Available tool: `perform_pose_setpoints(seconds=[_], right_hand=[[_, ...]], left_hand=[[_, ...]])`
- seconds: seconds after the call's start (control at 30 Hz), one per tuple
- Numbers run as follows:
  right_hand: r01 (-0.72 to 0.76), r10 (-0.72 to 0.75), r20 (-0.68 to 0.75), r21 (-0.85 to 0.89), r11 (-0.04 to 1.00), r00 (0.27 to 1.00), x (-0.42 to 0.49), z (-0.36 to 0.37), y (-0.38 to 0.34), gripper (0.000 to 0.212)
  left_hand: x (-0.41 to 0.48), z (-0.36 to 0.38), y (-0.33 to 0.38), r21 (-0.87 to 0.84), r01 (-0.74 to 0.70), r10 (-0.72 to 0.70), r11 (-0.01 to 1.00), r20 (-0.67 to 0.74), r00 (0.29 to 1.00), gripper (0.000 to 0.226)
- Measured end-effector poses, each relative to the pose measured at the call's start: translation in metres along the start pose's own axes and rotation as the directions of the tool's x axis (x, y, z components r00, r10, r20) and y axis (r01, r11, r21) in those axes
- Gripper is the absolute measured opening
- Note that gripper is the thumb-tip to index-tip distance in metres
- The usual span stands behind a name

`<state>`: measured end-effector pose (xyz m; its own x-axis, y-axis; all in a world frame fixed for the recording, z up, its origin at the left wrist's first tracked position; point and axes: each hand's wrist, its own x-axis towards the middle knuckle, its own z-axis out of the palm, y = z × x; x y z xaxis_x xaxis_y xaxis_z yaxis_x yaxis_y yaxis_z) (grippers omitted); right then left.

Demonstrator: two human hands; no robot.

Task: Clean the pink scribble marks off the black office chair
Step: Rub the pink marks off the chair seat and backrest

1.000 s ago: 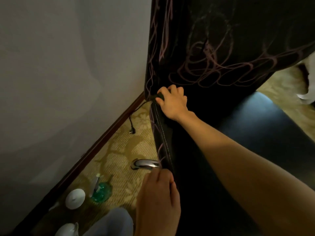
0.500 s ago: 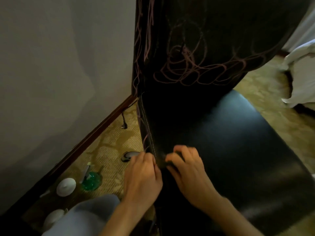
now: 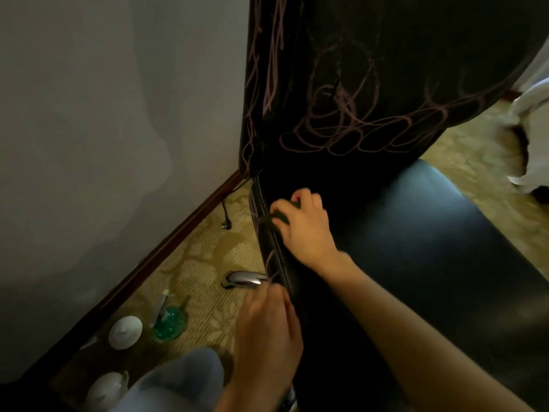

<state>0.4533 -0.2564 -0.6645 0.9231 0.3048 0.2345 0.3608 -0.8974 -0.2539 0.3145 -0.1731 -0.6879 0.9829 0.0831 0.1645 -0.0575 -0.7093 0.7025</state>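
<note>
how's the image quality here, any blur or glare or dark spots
Head view: dim overall; the left hand is motion-smeared, the right hand softer at its fingers. A pale sheen lies on the chair seat; the backrest is nearly black, though pink scribbles read. Wall edges bow from the wide lens.

Right hand (image 3: pixel 306 227): forearm extended forward, fingers curled in a closed grip | Left hand (image 3: pixel 267 331): lower and nearer, knuckles up, fingers curled, slightly blurred

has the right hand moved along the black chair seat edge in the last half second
Yes. The right hand slid up the stitched seat edge toward the scribbled black backrest.
</note>
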Motion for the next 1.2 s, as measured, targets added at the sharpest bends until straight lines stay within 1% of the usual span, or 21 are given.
perform_pose_setpoints(seconds=[0.03,0.1,0.17,0.3,0.4,0.5,0.57,0.67,0.73,0.8,0.9,0.97,1.0,1.03,1.07,1.13,1.17,1.2], right_hand=[[-0.023,0.023,0.021,-0.002,1.0,0.999,0.025,0.004,0.0,0.024],[-0.072,0.072,0.044,-0.005,0.997,0.996,0.066,0.012,0.001,0.027],[-0.109,0.109,0.036,-0.011,0.994,0.993,0.095,0.019,0.002,0.027],[-0.209,0.207,-0.03,-0.051,0.977,0.978,0.12,0.031,-0.001,0.027],[-0.248,0.246,-0.04,-0.06,0.967,0.969,0.122,0.034,-0.003,0.027],[-0.21,0.211,0.029,-0.012,0.978,0.977,0.12,0.028,0.0,0.026],[-0.134,0.132,0.076,0.028,0.991,0.988,0.111,0.024,0.001,0.026],[0.016,-0.019,0.133,0.023,1.0,0.991,0.092,0.021,0.001,0.026],[0.044,-0.048,0.127,0.031,0.999,0.991,0.085,0.022,0.002,0.026],[-0.003,0.001,0.06,0.029,1.0,0.998,0.09,0.027,0.001,0.025],[-0.183,0.183,-0.064,0.006,0.983,0.981,0.104,0.035,-0.005,0.026],[-0.314,0.314,-0.081,0.011,0.949,0.946,0.116,0.036,-0.009,0.028],[-0.345,0.345,-0.066,0.012,0.939,0.936,0.12,0.035,-0.01,0.029],[-0.343,0.343,-0.037,0.01,0.939,0.939,0.122,0.033,-0.011,0.029],[-0.31,0.31,-0.002,0.008,0.951,0.951,0.121,0.03,-0.01,0.028],[-0.181,0.181,0.068,-0.001,0.983,0.981,0.109,0.022,-0.006,0.026],[-0.112,0.112,0.095,-0.006,0.994,0.989,0.098,0.019,-0.004,0.026],[-0.054,0.054,0.112,-0.006,0.999,0.992,0.086,0.015,-0.002,0.026]], left_hand=[[0.001,0.002,-0.002,-0.021,-0.011,0.011,1.0,-0.016,1.0,0.013],[0.003,0.004,-0.007,-0.012,-0.053,0.052,0.999,-0.055,0.997,0.003],[0.007,0.008,-0.011,0.004,-0.092,0.092,0.996,-0.111,0.99,0.011],[0.01,0.015,-0.014,0.011,-0.104,0.104,0.995,-0.18,0.978,0.02],[0.011,0.015,-0.013,0.018,-0.08,0.082,0.997,-0.174,0.981,0.02],[0.011,0.014,-0.011,0.042,-0.079,0.084,0.996,-0.152,0.985,0.02],[0.011,0.014,-0.009,0.058,-0.08,0.087,0.995,-0.143,0.986,0.017],[0.01,0.014,-0.006,0.094,-0.077,0.089,0.993,-0.131,0.987,0.014],[0.009,0.015,-0.006,0.088,-0.061,0.072,0.994,-0.136,0.988,0.014],[0.009,0.016,-0.005,0.068,-0.045,0.055,0.997,-0.157,0.986,0.016],[0.008,0.019,-0.008,0.062,-0.052,0.062,0.997,-0.176,0.982,0.014],[0.01,0.017,-0.009,0.06,-0.061,0.07,0.996,-0.169,0.983,0.013],[0.011,0.016,-0.009,0.057,-0.066,0.075,0.996,-0.168,0.983,0.012],[0.012,0.016,-0.01,0.054,-0.069,0.077,0.996,-0.168,0.983,0.012],[0.012,0.016,-0.01,0.049,-0.067,0.075,0.997,-0.168,0.983,0.013],[0.012,0.017,-0.01,0.034,-0.06,0.065,0.998,-0.169,0.983,0.022],[0.012,0.017,-0.011,0.036,-0.059,0.065,0.998,-0.178,0.982,0.023],[0.012,0.018,-0.01,0.048,-0.059,0.068,0.997,-0.195,0.979,0.02]])
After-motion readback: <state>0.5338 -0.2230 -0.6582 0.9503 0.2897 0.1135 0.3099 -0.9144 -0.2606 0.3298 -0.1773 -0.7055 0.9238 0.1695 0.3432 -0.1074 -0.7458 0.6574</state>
